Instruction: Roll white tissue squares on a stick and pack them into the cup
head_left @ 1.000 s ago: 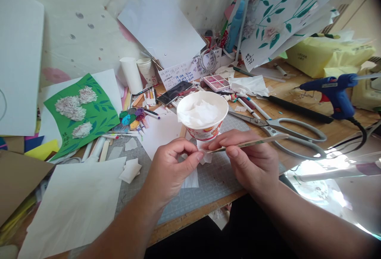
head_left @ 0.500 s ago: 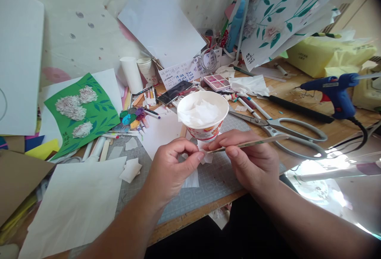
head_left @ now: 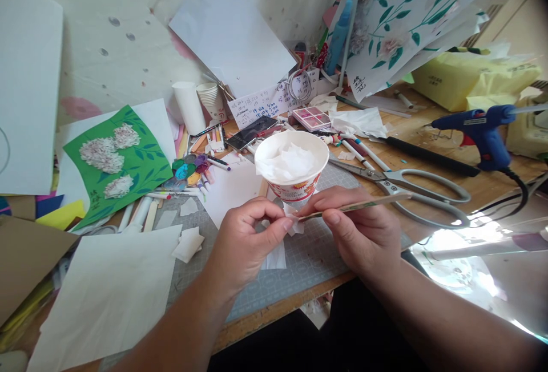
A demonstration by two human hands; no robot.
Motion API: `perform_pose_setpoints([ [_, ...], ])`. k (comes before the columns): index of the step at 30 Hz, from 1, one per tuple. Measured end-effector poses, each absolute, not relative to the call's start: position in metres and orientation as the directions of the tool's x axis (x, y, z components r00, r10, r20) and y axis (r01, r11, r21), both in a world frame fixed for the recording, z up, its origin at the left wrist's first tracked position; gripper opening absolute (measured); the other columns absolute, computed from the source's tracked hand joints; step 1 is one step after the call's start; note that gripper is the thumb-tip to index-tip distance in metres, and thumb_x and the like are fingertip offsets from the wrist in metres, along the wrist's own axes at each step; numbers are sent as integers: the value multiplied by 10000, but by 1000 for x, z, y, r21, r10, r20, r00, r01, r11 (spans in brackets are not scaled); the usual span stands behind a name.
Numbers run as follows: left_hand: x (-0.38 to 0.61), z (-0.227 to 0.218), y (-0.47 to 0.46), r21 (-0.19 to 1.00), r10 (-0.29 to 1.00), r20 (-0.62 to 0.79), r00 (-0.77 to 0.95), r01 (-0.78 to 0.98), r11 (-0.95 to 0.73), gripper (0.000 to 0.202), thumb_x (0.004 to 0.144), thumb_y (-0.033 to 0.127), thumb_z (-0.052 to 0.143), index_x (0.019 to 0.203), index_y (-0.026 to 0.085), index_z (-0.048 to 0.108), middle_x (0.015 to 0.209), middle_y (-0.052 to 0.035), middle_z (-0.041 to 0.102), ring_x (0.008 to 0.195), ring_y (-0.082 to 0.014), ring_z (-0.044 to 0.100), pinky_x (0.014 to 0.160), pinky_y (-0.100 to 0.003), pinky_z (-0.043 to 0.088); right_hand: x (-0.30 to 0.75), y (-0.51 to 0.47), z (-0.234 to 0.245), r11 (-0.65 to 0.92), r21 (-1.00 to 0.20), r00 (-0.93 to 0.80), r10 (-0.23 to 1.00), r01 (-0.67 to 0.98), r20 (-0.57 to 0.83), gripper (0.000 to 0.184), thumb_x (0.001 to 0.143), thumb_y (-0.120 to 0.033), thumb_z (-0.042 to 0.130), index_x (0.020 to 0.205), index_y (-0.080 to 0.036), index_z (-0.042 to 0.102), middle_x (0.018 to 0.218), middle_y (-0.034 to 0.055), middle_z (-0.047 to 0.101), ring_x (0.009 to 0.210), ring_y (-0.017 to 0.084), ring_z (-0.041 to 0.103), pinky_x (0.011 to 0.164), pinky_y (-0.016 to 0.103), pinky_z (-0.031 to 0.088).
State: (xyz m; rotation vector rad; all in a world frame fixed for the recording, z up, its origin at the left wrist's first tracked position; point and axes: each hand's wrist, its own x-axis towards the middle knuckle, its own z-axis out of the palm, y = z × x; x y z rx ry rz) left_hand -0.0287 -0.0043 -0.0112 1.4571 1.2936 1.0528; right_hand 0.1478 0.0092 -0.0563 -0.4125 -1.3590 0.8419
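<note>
My right hand (head_left: 363,232) is closed on a thin, flat, light-brown stick (head_left: 379,202) with green marks, its tip pointing left. At that tip, the thumb and forefinger of my left hand (head_left: 246,238) are pinched together on a small piece of white tissue paper (head_left: 290,210), partly hidden by the fingers. Just beyond both hands stands a white paper bowl (head_left: 295,190) with a red print, holding crumpled white tissue (head_left: 291,162). A grey cutting mat (head_left: 308,252) lies beneath the hands, with paper scraps on it.
Grey-handled scissors (head_left: 398,181) lie at the right, near a blue hot glue gun (head_left: 483,132) with its cable. To the left are a green sheet with paper flowers (head_left: 141,158), white paper (head_left: 107,292) and several markers. Paper cups (head_left: 188,108) and a phone (head_left: 252,133) sit behind.
The stick and the fingertips of my right hand have shifted very slightly. Both hands otherwise keep the same place and hold.
</note>
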Motion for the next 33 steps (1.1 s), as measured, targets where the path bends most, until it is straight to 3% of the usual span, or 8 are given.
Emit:
perform_pose_setpoints([
  [5,-29,-9,-6,944,994,67,84,318,-91,115,839,251,711,736,206,686,723,1,630,717,-162,579,692,-290,445,148,9,-57,645,-712,-9,739,-276,673,214,951,-128,619,1072,-264,732,927,28,764,868,193,716,787,365,592],
  [8,-28,-5,-9,877,969,244,38,418,-237,153,867,193,655,720,212,619,706,19,580,697,-145,560,688,-273,443,148,9,-55,657,-715,-6,735,-239,678,223,947,-120,616,1079,-259,730,925,34,773,872,201,724,795,374,595],
  [11,-25,-3,-12,811,922,374,102,447,-378,152,860,133,631,736,214,598,710,25,576,689,-135,566,679,-257,454,148,10,-51,700,-687,1,701,-192,714,214,937,-112,624,1055,-248,740,909,35,784,861,192,730,800,349,596],
  [15,-21,-5,-12,776,901,396,177,460,-432,131,831,90,628,762,201,627,737,7,637,700,-141,615,675,-253,489,148,9,-47,721,-669,9,681,-181,732,186,932,-121,632,1031,-233,743,888,40,796,834,191,741,779,337,605],
  [25,-20,-6,-10,722,876,451,169,509,-470,110,795,71,651,763,175,664,734,2,687,691,-124,657,665,-218,520,149,8,-46,722,-676,-17,682,-144,731,173,931,-133,635,1026,-235,737,887,39,800,823,193,761,762,333,621],
  [33,-19,-6,-11,698,871,469,151,541,-469,109,783,64,662,746,162,693,708,1,703,660,-114,660,642,-205,519,147,9,-44,768,-634,-32,634,-93,773,231,882,-44,648,1024,-204,736,885,57,795,828,189,762,774,318,616],
])
